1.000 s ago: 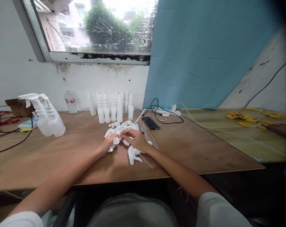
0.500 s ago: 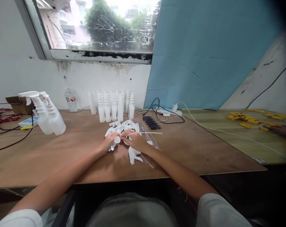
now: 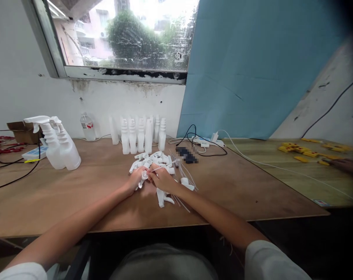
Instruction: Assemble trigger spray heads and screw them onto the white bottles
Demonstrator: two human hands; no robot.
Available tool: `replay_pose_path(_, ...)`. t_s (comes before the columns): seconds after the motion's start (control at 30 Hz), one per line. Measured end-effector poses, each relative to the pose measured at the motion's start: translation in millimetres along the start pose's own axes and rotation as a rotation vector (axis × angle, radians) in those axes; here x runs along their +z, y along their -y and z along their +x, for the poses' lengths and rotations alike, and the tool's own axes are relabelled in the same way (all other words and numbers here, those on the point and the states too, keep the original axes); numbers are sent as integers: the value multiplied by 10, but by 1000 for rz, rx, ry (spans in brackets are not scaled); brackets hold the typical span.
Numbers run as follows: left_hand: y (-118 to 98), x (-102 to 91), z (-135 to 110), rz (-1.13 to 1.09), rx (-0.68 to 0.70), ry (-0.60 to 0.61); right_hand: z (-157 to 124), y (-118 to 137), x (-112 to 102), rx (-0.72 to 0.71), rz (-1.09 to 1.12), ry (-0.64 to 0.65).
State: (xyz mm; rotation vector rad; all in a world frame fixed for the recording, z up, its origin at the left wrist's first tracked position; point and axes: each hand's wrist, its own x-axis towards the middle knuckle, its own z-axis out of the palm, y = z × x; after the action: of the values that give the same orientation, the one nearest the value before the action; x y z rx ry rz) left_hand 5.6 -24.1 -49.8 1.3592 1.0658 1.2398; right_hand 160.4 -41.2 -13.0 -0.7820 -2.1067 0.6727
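Note:
My left hand is closed around a white trigger spray head, its round collar turned toward me. Close against it, my right hand pinches a thin translucent tube, whose end meets the collar; whether it sits inside I cannot tell. Behind both hands lies a pile of white spray heads. Another spray head rests below my right hand, and one more lies right of my wrist. Several loose tubes are scattered on the table beside them.
White bottles stand in a group by the wall. Two bottles with sprayers stand at left, near a cardboard box. A dark blurred object and cables lie right of centre. Another person's hand is near yellow parts.
My right hand has drawn the tube up to the spray head's collar, and less of the tube shows now. The camera view has tilted up slightly.

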Motion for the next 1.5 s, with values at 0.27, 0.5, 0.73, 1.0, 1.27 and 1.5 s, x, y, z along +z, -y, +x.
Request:
replay_pose_path(0.27,42,-1,36,-80,-79,-11,44,-48,33,4,-60,12)
replay_pose_path(0.5,-126,-60,-65,-150,-245,142,84,-112,-35,-35,-70,48)
replay_pose_path(0.73,-323,-155,-113,-501,-656,585,-59,-41,-180,-460,-567,5)
replay_pose_path(1.0,-785,-159,-82,-209,-438,805,-60,-81,-378,-612,-791,-110)
replay_pose_path(1.27,-469,-780,1004,646,308,-621,-28,-203,-698,-471,-613,-556)
replay_pose_path(1.5,42,-1044,1416,635,157,-687,-45,-298,-802,-429,-503,-613)
